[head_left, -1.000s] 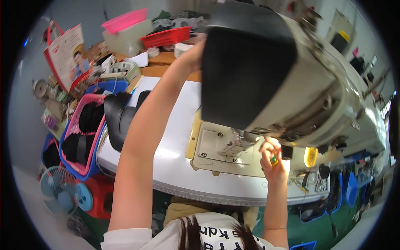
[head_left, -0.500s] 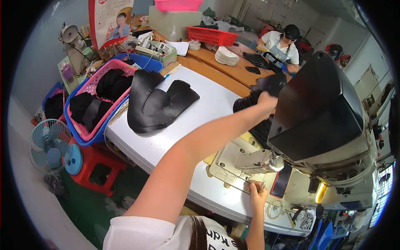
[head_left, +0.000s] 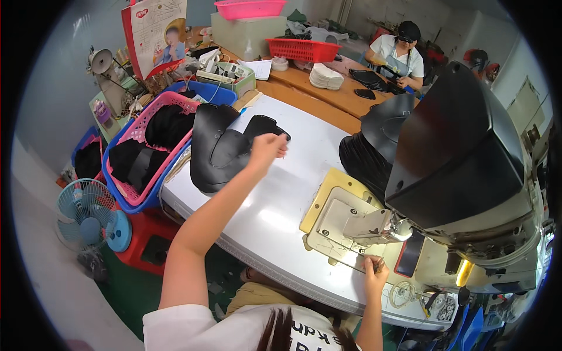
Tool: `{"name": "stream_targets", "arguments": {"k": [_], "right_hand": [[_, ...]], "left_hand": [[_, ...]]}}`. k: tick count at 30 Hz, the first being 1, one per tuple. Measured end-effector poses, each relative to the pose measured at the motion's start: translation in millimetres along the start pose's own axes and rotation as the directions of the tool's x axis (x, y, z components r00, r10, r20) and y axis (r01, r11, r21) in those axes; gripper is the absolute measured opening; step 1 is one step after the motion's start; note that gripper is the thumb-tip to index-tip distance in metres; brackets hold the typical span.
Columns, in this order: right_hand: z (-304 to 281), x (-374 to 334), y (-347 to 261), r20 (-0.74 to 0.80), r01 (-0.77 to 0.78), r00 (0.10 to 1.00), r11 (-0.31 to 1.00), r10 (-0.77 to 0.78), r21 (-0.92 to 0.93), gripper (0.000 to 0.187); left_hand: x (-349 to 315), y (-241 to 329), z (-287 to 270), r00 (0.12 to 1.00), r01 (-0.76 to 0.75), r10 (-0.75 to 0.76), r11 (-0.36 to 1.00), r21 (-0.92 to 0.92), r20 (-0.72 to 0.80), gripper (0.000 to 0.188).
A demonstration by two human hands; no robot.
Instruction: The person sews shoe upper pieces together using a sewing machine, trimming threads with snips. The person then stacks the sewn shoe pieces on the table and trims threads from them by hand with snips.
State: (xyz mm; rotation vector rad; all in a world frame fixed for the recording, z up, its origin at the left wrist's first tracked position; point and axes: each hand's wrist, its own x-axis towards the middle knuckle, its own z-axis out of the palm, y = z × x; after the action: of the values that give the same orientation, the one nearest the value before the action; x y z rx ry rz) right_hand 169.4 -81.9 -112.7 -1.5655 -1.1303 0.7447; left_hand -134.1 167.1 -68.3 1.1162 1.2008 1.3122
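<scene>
My left hand [head_left: 269, 150] is over the right end of a curved black shoe upper [head_left: 219, 155] on the left of the white table. Its fingers are bent at the piece's edge and look pinched on it. By the front of the sewing machine's clamp plate [head_left: 338, 229], my right hand [head_left: 376, 269] is closed around a small dark tool, mostly hidden by the fingers. Beyond the machine head [head_left: 459, 146], a stack of black uppers [head_left: 366, 158] leans with one broad piece [head_left: 389, 123] on top.
Left of the table, a pink basket [head_left: 123, 182] of black pieces sits inside a blue one, above a red stool [head_left: 140, 245] and a fan [head_left: 88, 213]. A phone [head_left: 408, 253] lies right of the clamp. Across the brown table, a person [head_left: 398, 55] handles black pieces.
My left hand has moved from the stack behind the machine to the upper on the left. The piece it held there now lies on the stack. My right hand stays by the clamp.
</scene>
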Motion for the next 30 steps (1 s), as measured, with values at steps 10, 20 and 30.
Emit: {"name": "stream_targets", "arguments": {"k": [10, 20, 30], "right_hand": [[4.8, -4.4, 7.6, -0.034, 0.072, 0.997, 0.997, -0.073, -0.042, 0.009], [9.4, -8.2, 6.4, -0.061, 0.124, 0.989, 0.975, -0.137, -0.186, 0.01], [11.8, -6.7, 1.3, -0.104, 0.134, 0.983, 0.981, -0.148, -0.138, 0.01]], "left_hand": [[-16.6, 46.4, 115.9, 0.468, -0.883, 0.772, 0.394, 0.253, 0.431, 0.055], [25.1, 80.9, 178.4, 0.331, -0.942, 0.358, 0.188, 0.28, 0.873, 0.027], [50.1, 217.7, 255.3, 0.418, -0.76, 0.797, 0.044, 0.648, 0.437, 0.014]]}}
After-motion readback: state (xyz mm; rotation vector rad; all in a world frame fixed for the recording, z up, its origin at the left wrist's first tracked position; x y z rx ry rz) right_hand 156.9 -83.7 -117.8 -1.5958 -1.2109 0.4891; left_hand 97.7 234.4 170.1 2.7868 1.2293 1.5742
